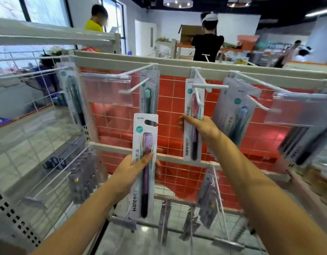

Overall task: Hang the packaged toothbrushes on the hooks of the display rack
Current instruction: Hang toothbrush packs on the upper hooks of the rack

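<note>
The left hand (130, 167) held in its grip a white card-backed packet with a purple toothbrush (143, 162), upright and below the white wire hooks (203, 85) of the red-backed grid display rack (170, 100). The right hand (197, 126) gripped a second white packet with a dark purple toothbrush (193, 122), its top at a hook, between hanging packets of teal toothbrushes (149, 92) and a stack of blue toothbrush packets (236, 107).

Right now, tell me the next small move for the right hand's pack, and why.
Probably slide the pack further back along the middle hook, then release. The right hand grips it by the middle, and its top already sits at the hook; the left hand holds another purple toothbrush pack waiting.
</note>
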A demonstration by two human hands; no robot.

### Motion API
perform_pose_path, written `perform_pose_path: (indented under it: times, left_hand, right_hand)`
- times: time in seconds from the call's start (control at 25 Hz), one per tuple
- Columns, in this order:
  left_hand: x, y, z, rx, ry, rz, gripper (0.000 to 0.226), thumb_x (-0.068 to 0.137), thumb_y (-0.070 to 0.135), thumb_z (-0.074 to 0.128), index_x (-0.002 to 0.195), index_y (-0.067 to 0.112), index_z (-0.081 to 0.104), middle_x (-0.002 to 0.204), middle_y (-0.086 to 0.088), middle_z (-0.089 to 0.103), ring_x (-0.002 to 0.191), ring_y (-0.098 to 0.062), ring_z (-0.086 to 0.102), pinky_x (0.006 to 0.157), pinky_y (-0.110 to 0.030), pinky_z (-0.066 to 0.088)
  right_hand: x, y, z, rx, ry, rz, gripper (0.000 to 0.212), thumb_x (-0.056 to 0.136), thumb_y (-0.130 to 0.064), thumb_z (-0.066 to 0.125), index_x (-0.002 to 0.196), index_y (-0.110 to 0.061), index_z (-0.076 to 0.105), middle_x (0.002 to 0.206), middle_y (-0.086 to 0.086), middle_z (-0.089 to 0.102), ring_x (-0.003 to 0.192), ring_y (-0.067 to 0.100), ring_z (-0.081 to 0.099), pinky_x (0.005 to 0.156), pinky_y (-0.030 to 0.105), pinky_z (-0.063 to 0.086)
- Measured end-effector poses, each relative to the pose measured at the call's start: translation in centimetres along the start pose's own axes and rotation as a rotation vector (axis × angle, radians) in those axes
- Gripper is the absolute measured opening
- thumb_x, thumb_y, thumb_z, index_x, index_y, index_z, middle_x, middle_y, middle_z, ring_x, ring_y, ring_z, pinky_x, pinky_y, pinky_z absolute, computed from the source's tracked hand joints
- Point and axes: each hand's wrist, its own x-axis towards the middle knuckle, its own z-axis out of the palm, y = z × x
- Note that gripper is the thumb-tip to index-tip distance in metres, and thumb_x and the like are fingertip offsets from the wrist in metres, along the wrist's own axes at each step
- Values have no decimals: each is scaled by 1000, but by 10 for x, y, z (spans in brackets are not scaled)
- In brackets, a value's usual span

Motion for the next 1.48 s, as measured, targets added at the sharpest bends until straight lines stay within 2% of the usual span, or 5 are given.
perform_pose_path:
  times: [0.24,0.44,0.84,1.32,1.48]
  left_hand:
    - [12,-2,1,-62,-63,10,18,82,22,62,90,6,59,75,-10,69,69,-25,67,69,-36,59]
    - [25,7,11,-35,-85,36,25,78,19,58,99,6,54,77,-8,71,67,-21,68,62,-30,57]
    - [105,38,44,-26,-5,126,10,89,10,57,98,11,62,90,-6,71,90,-21,67,97,-42,48]
    - [160,20,69,-115,-74,49,20,88,15,60,107,11,60,84,-3,73,80,-18,69,84,-38,55]
    - [166,15,70,-85,-46,16,29,87,15,61,115,6,57,96,-8,69,86,-19,67,88,-38,53]
  right_hand:
    - [30,8,-8,-15,65,78,33,79,-31,71,101,-7,66,86,6,73,83,20,71,86,39,55]
    - [38,6,-3,44,103,103,23,79,-33,71,91,-14,66,75,0,73,70,13,71,74,32,57]
    - [7,63,-15,-91,-12,256,26,77,-25,74,99,-12,66,105,7,70,99,21,64,96,39,46]
    - [-39,107,-29,55,-107,565,15,85,-1,63,100,-2,65,62,0,69,58,8,66,69,26,55]
    - [-43,100,-26,-3,-113,534,10,84,-3,64,93,-7,66,78,3,72,78,16,68,77,30,56]
